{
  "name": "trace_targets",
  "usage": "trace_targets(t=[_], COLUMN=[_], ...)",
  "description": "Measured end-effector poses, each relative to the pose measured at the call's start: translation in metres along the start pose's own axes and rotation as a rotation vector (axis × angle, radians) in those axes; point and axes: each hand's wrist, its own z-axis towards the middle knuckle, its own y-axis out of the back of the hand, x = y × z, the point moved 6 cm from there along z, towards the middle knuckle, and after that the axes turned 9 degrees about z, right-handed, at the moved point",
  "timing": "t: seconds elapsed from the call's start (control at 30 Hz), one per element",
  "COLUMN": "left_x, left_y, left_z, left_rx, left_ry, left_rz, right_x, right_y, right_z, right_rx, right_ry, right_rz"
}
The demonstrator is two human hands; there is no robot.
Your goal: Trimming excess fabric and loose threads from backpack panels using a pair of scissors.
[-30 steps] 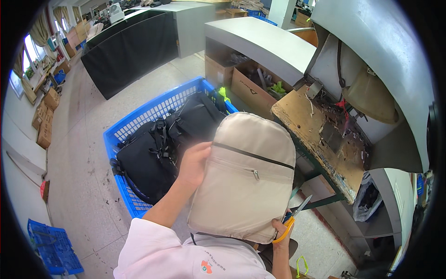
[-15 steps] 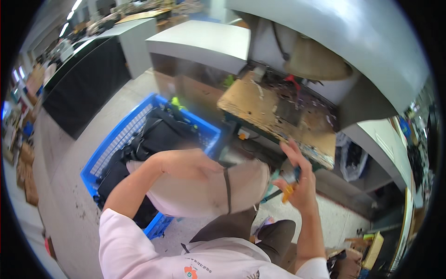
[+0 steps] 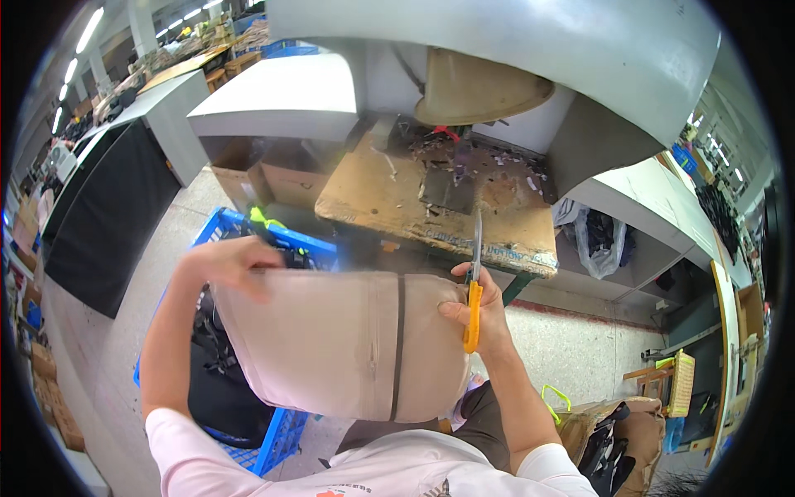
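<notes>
A beige fabric bag (image 3: pixel 315 344), with a dark strip and what looks like a zipper across it, is spread in front of my torso. My right hand (image 3: pixel 489 319) is closed around a pair of scissors with yellow-orange handles (image 3: pixel 473 319), their blades pointing up and away. The thumb and fingers of that hand also touch the bag's right edge. Over the bag's upper left edge is my left hand (image 3: pixel 236 269), its fingers bent and smeared by motion. How firmly they grip the fabric, if at all, does not show.
A blue plastic crate (image 3: pixel 286 439) with black items stands to the left, partly under the bag. Ahead is a worn, scrap-littered wooden board (image 3: pixel 364 186) beneath a grey machine housing (image 3: pixel 497 33). A cardboard box (image 3: pixel 642 439) of black pieces sits at lower right.
The bag has been turned broadside and spread flatter. My left hand has moved left along its upper edge; my right hand, with the scissors, has come to its right edge. The view has shifted right.
</notes>
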Motion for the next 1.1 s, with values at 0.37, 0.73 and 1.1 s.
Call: trace_targets(t=[0.37,0.73,1.1], left_x=[0.075,0.034,0.049], left_y=[0.014,0.156,0.167], left_z=[-0.025,0.060,0.083], left_rx=[-0.955,-1.096,-1.095], left_ry=[0.204,0.157,0.131], left_rz=[-0.782,-0.354,-0.419], right_x=[-0.005,-0.021,-0.023], right_y=[0.017,0.036,0.035], right_z=[0.029,0.071,0.081], right_rx=[-0.399,-0.601,-0.614], right_ry=[0.166,0.074,0.049], right_rz=[0.209,0.561,0.585])
